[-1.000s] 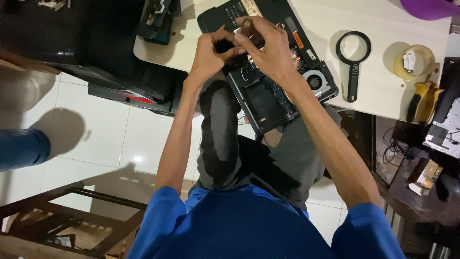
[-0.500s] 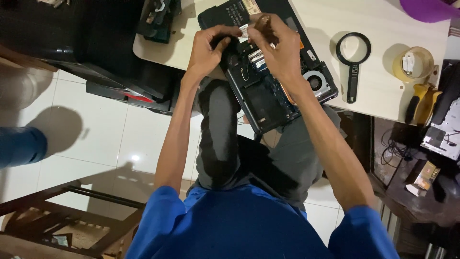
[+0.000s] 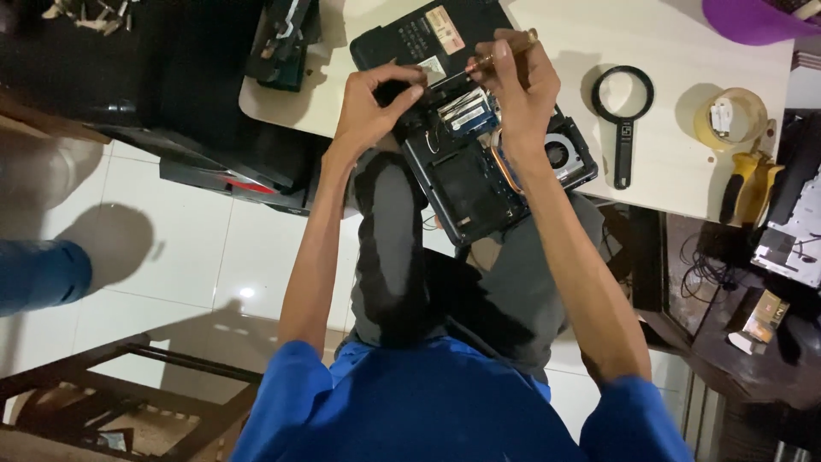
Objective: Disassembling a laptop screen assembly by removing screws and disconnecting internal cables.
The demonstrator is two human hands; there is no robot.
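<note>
Both arms extend forward, elbows slightly bent. Left hand [image 3: 372, 107] is curled, thumb and fingertips pinched together. Right hand [image 3: 517, 81] is closed in a pinch grip (fingers flexed, knuckles up), wrist nearly straight.

We count one opened laptop [image 3: 479, 145] at upper centre, one screwdriver [image 3: 500, 56] above it, one magnifying glass [image 3: 623, 120] at upper right, one tape roll [image 3: 729, 120] further right, one yellow-handled tool [image 3: 751, 184] below that, and one purple object [image 3: 753, 17] in the top right corner. Two hands: left hand [image 3: 368, 115], right hand [image 3: 517, 90].
</note>
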